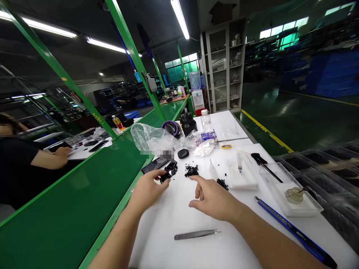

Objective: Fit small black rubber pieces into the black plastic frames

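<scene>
My left hand (147, 188) pinches a black part (166, 177) near the left edge of the desk (159, 243); steady, light grip best, I judge. My right hand (214, 198) is spread, thumb and forefinger apart, by the bits (191, 170), contact unclear; gentle fingertips should avoid scattering them.

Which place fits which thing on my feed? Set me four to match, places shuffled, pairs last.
1. Slim silver metal tweezers
2. Long blue-and-black cutter knife
3. Round yellow tape roll
4. Small glossy black part

A. Right of the crumpled white tissue
B. Held in the bare left hand
C. Between left forearm and right forearm
D. At the picture's lower right

Pairs: 1-C; 2-D; 3-A; 4-B
</scene>
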`<state>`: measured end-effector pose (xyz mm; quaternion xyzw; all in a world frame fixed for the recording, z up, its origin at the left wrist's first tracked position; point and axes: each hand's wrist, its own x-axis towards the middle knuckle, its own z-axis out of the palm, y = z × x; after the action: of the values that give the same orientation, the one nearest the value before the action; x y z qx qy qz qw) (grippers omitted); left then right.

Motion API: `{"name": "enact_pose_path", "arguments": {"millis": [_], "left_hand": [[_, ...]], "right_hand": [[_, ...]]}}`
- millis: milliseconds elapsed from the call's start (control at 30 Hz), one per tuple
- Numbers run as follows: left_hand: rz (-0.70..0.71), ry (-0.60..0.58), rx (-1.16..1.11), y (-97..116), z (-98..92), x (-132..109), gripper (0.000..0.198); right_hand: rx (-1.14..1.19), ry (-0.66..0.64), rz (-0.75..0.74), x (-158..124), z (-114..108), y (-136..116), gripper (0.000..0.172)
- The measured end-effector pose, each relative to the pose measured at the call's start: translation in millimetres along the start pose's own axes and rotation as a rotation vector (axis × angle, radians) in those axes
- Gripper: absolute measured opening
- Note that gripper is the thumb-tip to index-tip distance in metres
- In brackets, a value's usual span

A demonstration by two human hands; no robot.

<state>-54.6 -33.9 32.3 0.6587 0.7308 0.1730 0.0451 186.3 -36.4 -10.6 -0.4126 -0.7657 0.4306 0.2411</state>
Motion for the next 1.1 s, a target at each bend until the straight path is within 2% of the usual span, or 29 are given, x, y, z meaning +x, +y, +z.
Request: {"name": "enact_pose_path", "arguments": {"millis": [100,233,367,567,700,800,900,1000,1100], "left_hand": [[-0.091,-0.028,0.104,-9.8,-2.7,39.3,0.037],[-0.094,-0.079,0.185,-13.6,5.6,69.3,0.026],[-0.078,-0.105,0.218,-14.2,17.8,79.3,0.026],[-0.070,-0.112,0.201,-20.1,31.8,81.8,0.030],[-0.078,-0.120,0.127,-27.3,23.9,85.9,0.034],[-0.118,-0.085,0.044,-46.4,1.3,95.1,0.038],[-0.242,0.027,-0.010,-80.9,-17.2,104.0,0.042],[-0.337,0.062,-0.064,-117.4,-13.4,106.7,0.042],[-0.333,0.048,-0.150,-141.0,6.2,104.5,0.041]], "right_hand": [[-0.044,-0.033,-0.060,0.0,1.0,0.2,0.046],[-0.077,-0.058,-0.090,-0.8,2.5,0.2,0.041],[-0.106,-0.056,-0.091,-0.2,2.1,1.3,0.040],[-0.133,-0.072,-0.101,1.6,2.5,1.6,0.039],[-0.148,-0.068,-0.106,0.5,1.3,0.1,0.038],[-0.156,-0.062,-0.103,-0.3,0.1,-0.5,0.038],[-0.164,-0.057,-0.098,-0.6,-0.1,-1.3,0.037],[-0.172,-0.062,-0.098,-0.8,0.6,-2.7,0.037],[-0.188,-0.072,-0.105,-1.0,1.6,-3.8,0.036]]}}
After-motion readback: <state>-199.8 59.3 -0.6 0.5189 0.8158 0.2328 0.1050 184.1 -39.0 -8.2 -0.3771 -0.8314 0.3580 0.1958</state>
